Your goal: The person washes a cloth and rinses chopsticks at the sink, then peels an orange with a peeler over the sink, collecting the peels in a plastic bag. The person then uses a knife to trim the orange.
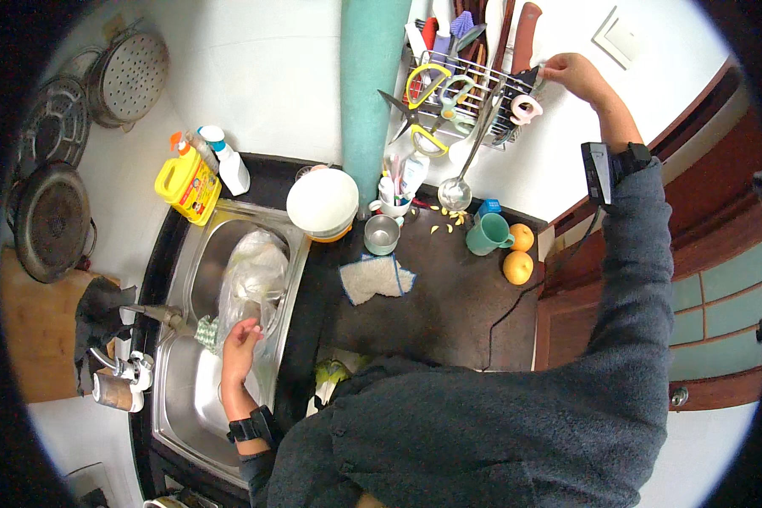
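Observation:
My right hand (568, 75) reaches up to the right end of a wire utensil rack (482, 79) on the wall, its fingers pinched at a small dark item (528, 75) there; what exactly they grip is unclear. Scissors with yellow handles (427, 89), a knife with a reddish-brown handle (526, 38) and a metal ladle (455, 192) are in or on this rack. Over the steel double sink, my left hand (243, 340) is raised with bent fingers, beside a clear plastic bag (254, 270) in the upper basin. Whether it touches the bag cannot be told.
The dark counter (444, 317) bears a folded cloth (371, 279), a metal cup (382, 233), a green mug (487, 233), two orange fruits (518, 267) and garlic cloves. A white bowl (322, 200) stands by the sink (298, 267). Bottles, a faucet (159, 315) and hanging pans are at left.

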`<state>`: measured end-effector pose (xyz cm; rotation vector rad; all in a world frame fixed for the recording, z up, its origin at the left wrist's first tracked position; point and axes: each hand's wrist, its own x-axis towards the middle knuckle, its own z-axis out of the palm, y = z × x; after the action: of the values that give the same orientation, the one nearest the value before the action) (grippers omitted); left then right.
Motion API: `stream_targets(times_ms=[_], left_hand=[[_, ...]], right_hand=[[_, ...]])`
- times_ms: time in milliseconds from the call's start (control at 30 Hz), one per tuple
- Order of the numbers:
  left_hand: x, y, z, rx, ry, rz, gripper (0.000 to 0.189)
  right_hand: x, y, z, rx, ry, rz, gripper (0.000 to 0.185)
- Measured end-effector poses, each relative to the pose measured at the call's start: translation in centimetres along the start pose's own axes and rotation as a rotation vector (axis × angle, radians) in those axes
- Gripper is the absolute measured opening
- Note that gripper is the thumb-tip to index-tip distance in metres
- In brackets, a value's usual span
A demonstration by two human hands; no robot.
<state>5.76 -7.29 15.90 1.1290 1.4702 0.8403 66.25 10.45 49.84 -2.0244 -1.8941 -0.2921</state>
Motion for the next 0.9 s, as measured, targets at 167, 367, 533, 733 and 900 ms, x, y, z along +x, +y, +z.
stream_targets(times_ms=[167, 367, 533, 733, 900], left_hand=[[0.4, 0.2, 0.2, 0.063, -0.03, 0.006, 0.028], [2.4, 2.8, 3.3, 0.086, -0.034, 0.083, 0.027], [9.5, 6.6, 7.9, -0.065, -0.043, 0.089, 0.035], [17.9, 9.0, 12.5, -0.233, 0.001, -0.157, 0.057], [20.5, 7.6, 13.5, -0.267, -0.018, -0.228, 0.033]], right_hand=[[1.9, 3.3, 0.5, -0.017, 0.123, -0.037, 0.026], [-0.3, 8.2, -9.3, 0.721, 0.773, -0.043, 0.032], [-11.1, 10.1, -5.8, 0.875, 0.698, 0.263, 0.04], [-26.4, 12.0, 11.0, 0.954, 0.078, 0.938, 0.06], [-34.2, 13.4, 22.6, 0.484, -0.284, 0.913, 0.073]])
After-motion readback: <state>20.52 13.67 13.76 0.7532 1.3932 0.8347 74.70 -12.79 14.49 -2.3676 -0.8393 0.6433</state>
